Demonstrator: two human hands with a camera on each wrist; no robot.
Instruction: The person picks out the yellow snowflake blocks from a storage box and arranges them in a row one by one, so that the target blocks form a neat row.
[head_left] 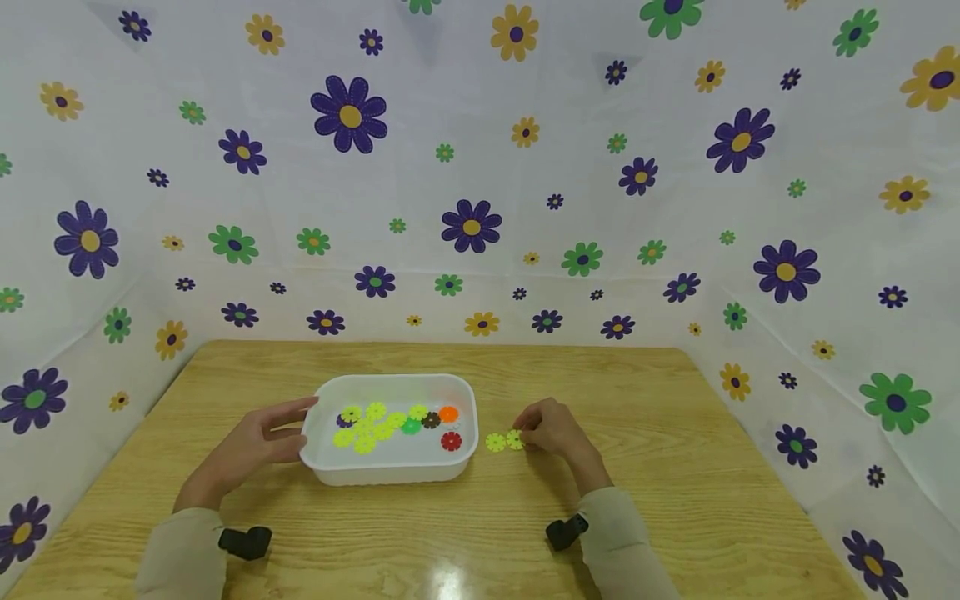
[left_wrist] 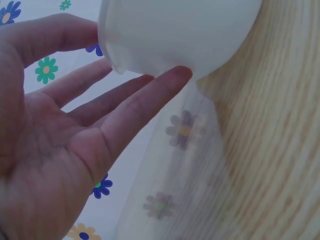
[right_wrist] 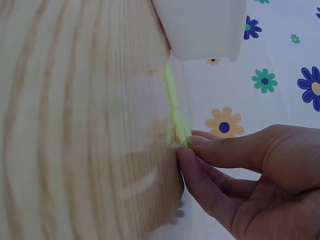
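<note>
The right hand (head_left: 555, 427) pinches the yellow flower disc (head_left: 513, 439), just beside a second yellow disc (head_left: 496, 442), right of the white tray (head_left: 390, 475); better to grip lightly, while the left hand (head_left: 257, 442), fingers spread wide, touches the tray

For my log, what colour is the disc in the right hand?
The disc is yellow-green, clearest in the right wrist view.
</note>
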